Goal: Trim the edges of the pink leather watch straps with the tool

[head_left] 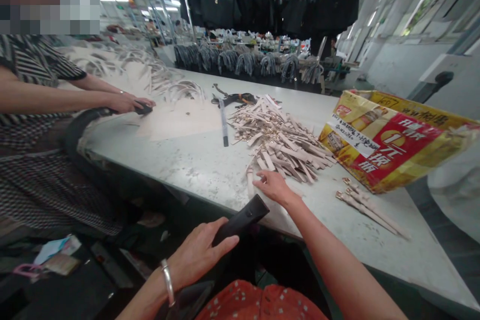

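Note:
My left hand (pixel 204 247) is wrapped round a black hose nozzle (pixel 243 217), whose flat mouth points up and to the right at the table's front edge. Just beyond that mouth, my right hand (pixel 273 186) has its fingers bent at a pale beige strap (pixel 250 180) and appears to pinch it. Behind my right hand lies a heap of beige straps with gold-coloured buckles (pixel 281 140). A few more buckled straps (pixel 371 207) lie apart on the right of the table.
A yellow and red carton (pixel 390 145) stands on the right of the white table (pixel 180 160). At the left, a co-worker's hands (pixel 129 102) hold another black nozzle over a beige panel (pixel 183 117). Black bags (pixel 270 5) hang at the back.

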`<state>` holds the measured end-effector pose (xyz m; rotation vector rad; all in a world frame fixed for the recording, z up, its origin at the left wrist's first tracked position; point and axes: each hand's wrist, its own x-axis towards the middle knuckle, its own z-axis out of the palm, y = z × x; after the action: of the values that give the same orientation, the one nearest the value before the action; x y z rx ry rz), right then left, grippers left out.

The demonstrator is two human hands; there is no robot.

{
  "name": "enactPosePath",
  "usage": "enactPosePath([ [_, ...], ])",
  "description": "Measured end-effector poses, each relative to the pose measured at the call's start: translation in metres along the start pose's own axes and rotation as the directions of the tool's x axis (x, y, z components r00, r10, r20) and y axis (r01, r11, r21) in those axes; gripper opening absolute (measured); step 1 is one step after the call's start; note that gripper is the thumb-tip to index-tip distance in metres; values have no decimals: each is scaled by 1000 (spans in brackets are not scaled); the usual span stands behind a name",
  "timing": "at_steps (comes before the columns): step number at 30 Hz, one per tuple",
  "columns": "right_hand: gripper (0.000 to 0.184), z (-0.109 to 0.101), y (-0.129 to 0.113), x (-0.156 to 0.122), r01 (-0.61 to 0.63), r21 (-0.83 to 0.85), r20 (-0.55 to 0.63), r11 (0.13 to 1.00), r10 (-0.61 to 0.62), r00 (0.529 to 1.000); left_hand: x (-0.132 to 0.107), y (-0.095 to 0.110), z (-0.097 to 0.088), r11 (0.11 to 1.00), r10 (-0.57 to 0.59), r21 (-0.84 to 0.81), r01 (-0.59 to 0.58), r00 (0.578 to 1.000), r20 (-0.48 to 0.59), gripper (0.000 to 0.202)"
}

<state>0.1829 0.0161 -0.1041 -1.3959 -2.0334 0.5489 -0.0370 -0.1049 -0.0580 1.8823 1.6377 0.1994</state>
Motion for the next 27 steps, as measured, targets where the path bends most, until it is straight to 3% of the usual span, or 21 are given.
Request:
enactPosePath([
  [4,32,15,-14,16,-34,-78,60,996,39,997,-10,-9,2,1000,21,16,-21,999,37,53],
  [8,27,25,-17,18,-93,-171,102,981,111,989,-13,-23,6,1000,-18,-4,18,1000,-5,59],
  [11,21,18,-7,4,-130,-240,122,962,163,979,-13,-31,9,999,-33,-5,33,999,-10,63],
  [14,31,-5,14,-24,-126,-306,150,944,178,973,-9,-32,11,1000,-7,8,7,1000,5,62],
  [20,34,-52,56,-86,-128,-261,155,957,172,973,4,-15,7,998,16,64,-20,998,62,61],
  [23,31,-53,62,-99,-145,-201,89,969,165,982,14,0,4,995,38,93,-46,995,90,60],
  [27,30,-40,57,-96,-75,-83,3,994,75,997,32,18,0,981,83,160,-105,987,137,55],
])
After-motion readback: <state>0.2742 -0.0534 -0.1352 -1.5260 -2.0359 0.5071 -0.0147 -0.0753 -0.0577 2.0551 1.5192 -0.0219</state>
